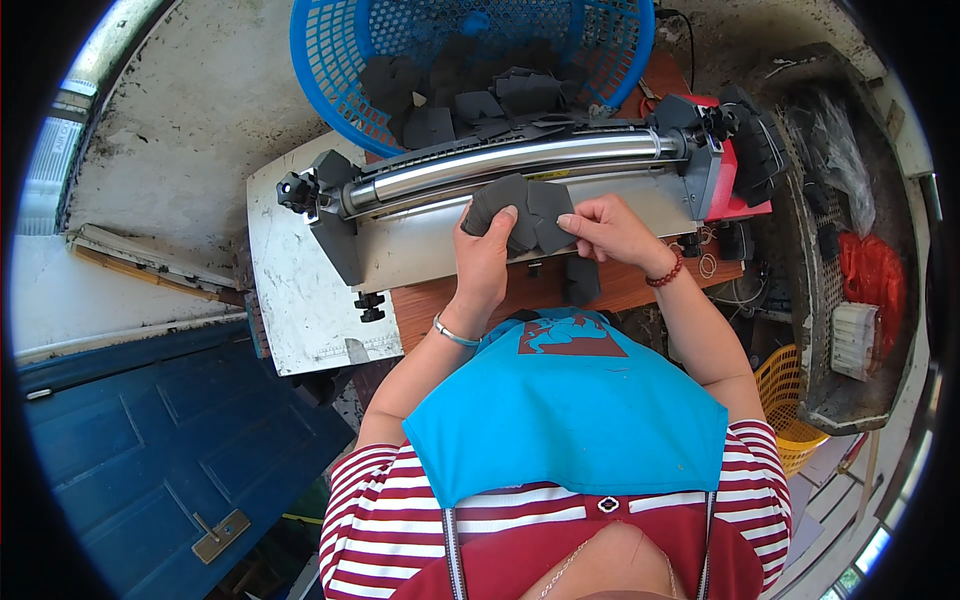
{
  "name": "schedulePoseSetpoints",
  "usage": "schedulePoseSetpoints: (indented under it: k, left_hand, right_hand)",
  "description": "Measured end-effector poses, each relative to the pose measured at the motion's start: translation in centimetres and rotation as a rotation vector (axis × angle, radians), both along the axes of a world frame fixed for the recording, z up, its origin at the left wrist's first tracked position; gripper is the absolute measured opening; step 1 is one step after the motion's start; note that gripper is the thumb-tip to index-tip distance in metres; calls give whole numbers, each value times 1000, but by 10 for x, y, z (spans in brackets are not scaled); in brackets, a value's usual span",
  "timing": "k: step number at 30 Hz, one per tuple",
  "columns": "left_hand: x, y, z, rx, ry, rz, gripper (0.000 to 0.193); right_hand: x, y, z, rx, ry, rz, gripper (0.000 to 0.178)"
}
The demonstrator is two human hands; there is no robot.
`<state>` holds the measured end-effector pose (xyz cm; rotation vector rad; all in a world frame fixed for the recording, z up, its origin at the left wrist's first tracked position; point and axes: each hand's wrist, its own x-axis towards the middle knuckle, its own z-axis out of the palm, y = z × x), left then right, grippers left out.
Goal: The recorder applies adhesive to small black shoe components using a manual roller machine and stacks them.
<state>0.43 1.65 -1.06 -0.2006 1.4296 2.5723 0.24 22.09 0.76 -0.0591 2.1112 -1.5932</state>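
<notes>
Thin, dark-grey flat pieces (pixel 545 205), fanned out and pinched by the left hand (pixel 484 260) and right hand (pixel 612 236), could be spilled if either grip is slackened.

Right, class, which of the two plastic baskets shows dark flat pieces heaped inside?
The blue basket, just beyond the metal roller, with dark flat pieces heaped inside. The yellow basket, lower at the picture's right, shows no such heap.

Workshop: roller machine (pixel 520 157), blue basket (pixel 303 75) of dark pieces (pixel 480 105).
</notes>
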Motion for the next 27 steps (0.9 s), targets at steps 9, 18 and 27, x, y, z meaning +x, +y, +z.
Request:
schedulePoseSetpoints:
  k: [9,18,27]
  left_hand:
    - [-1,-3,-6,187,-60,-145,23]
    - [2,3,2,9,-47,-91,21]
    - [3,2,8,123,-98,-75,15]
  right_hand:
    - [-22,12,-8,329,143,-220,43]
    - [6,-17,-2,114,248,-21,40]
    - [8,-4,-13,-138,-38,-2,38]
